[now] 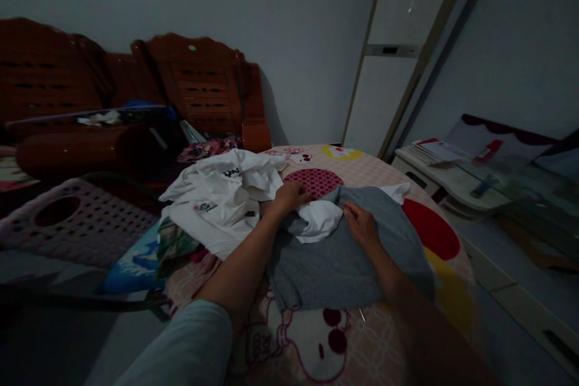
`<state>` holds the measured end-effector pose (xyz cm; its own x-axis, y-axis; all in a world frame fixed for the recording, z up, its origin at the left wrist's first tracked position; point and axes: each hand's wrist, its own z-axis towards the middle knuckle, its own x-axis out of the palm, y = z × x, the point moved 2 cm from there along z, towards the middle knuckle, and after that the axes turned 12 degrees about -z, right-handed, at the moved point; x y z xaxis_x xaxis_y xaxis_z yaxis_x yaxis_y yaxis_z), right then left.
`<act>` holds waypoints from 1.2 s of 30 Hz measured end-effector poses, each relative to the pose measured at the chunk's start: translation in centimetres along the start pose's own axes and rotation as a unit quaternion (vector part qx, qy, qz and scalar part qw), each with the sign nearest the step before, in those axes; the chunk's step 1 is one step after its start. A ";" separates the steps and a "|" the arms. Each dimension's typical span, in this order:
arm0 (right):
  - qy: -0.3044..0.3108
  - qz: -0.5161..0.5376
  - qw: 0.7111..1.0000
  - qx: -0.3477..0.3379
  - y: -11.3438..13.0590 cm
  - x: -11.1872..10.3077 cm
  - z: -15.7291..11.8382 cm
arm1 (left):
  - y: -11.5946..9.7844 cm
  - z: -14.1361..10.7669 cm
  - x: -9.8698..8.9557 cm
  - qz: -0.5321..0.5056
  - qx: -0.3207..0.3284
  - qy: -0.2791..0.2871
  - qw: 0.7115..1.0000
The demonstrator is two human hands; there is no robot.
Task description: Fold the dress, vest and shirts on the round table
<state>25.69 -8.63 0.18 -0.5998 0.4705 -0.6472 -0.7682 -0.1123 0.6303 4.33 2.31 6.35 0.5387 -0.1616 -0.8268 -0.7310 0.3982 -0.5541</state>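
Observation:
A grey knit sweater (339,277) lies spread on a round table covered with a patterned cloth (316,344). White fabric (322,220) shows at the sweater's upper middle, and another white bit sticks out at its far right. My left hand (292,195) is at the sweater's far left edge with fingers curled down onto it; the fingertips are partly hidden. My right hand (360,223) rests on the sweater just right of the white fabric, thumb and fingers closed on the grey knit. Beside my left forearm is a pile of white shirts (226,193) with dark lettering.
Green plaid cloth (176,247) and a blue printed item (136,259) lie beneath the shirts. A pale woven basket-like seat (76,223) stands left. Wooden chairs (194,84) line the wall. At right is a cabinet (438,169) with papers. A metal pin-like piece (362,314) lies near the sweater hem.

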 end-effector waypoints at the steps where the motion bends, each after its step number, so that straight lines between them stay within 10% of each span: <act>1: 0.002 -0.005 1.000 -0.002 0.0 0.0 0.0 | 0.3 0.1 0.2 0.045 -0.019 0.026 0.998; 6: -0.001 -0.018 1.000 -0.005 0.1 -0.2 -0.1 | 1.8 0.0 -0.3 0.111 -0.072 0.160 0.978; 20: 0.005 -0.031 0.999 -0.016 0.1 -0.3 -0.2 | 3.0 -0.1 0.0 -0.180 0.021 0.214 0.960; 25: 0.008 -0.033 0.999 -0.017 0.3 -0.5 -0.3 | 2.1 -0.2 -0.8 -0.175 0.067 0.131 0.973; 33: 0.026 -0.023 0.999 -0.026 0.3 -0.5 -0.4 | -1.6 -1.2 -6.6 -0.118 0.189 -0.190 0.956; 36: 0.016 -0.027 0.999 -0.031 0.4 -0.6 -0.4 | -2.4 -2.2 -8.1 -0.243 0.247 -0.155 0.925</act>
<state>25.60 -9.30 0.67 -0.5626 0.4497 -0.6937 -0.8117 -0.1412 0.5668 0.78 0.63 14.19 0.9038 -0.1939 -0.3814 -0.1314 0.7225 -0.6787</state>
